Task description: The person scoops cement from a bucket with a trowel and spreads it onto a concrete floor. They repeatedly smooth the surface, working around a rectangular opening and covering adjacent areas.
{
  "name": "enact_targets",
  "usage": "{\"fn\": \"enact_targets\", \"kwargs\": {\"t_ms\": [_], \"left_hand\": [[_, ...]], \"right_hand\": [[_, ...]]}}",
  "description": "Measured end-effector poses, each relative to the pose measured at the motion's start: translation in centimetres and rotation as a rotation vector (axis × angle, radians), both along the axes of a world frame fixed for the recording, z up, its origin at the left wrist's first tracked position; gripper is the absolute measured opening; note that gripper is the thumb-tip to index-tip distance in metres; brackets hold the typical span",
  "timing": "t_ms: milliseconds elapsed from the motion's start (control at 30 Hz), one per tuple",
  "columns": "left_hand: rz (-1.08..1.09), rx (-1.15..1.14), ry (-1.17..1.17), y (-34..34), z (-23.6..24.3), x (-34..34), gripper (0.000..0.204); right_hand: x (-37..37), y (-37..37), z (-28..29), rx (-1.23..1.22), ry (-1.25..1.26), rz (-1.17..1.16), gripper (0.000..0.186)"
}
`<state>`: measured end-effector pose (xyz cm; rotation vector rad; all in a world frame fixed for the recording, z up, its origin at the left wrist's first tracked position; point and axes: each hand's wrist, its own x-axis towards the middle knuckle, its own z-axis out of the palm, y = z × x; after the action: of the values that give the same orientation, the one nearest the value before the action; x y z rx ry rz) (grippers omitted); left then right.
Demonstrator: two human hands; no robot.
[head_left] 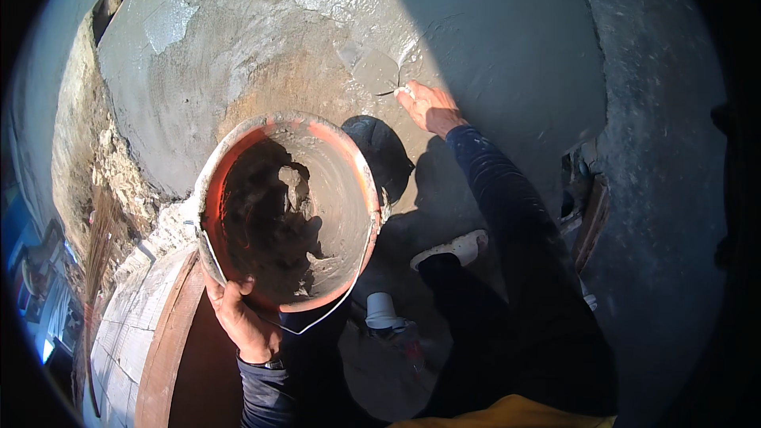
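Note:
My left hand grips the lower left rim of an orange bucket, which is tipped so that its mouth faces me. Wet grey mortar lies inside, with a lump near the middle and a coat smeared on the walls. Up and to the right, my right hand is closed round the handle of a trowel. Its blade lies flat against a wall coated in grey plaster, beside a browner, thinly covered patch. The bucket's wire handle hangs along its lower right side.
Below the bucket are a white cup and a clear bottle. My foot wears a pale shoe. A wooden edge curves at lower left, near a straw broom. A board leans at right.

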<state>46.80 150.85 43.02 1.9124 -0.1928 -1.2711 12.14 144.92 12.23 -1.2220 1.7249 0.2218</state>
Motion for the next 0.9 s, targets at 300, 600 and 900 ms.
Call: {"fn": "enact_targets", "kwargs": {"t_ms": [300, 600, 900], "left_hand": [[-0.002, 0.003, -0.063, 1.4, -0.5, 1.2, 0.071], [0.051, 0.017, -0.103, 1.5, -0.7, 0.8, 0.068], [0.021, 0.009, -0.120, 2.2, -1.1, 1.2, 0.071]], "right_hand": [[-6.5, 1.0, -0.9, -0.231, 0.259, -0.111, 0.046], [-0.4, 11.8, 0.6, 0.115, 0.028, 0.335, 0.038], [-6.4, 2.7, -2.8, -0.180, 0.247, -0.130, 0.046]]}}
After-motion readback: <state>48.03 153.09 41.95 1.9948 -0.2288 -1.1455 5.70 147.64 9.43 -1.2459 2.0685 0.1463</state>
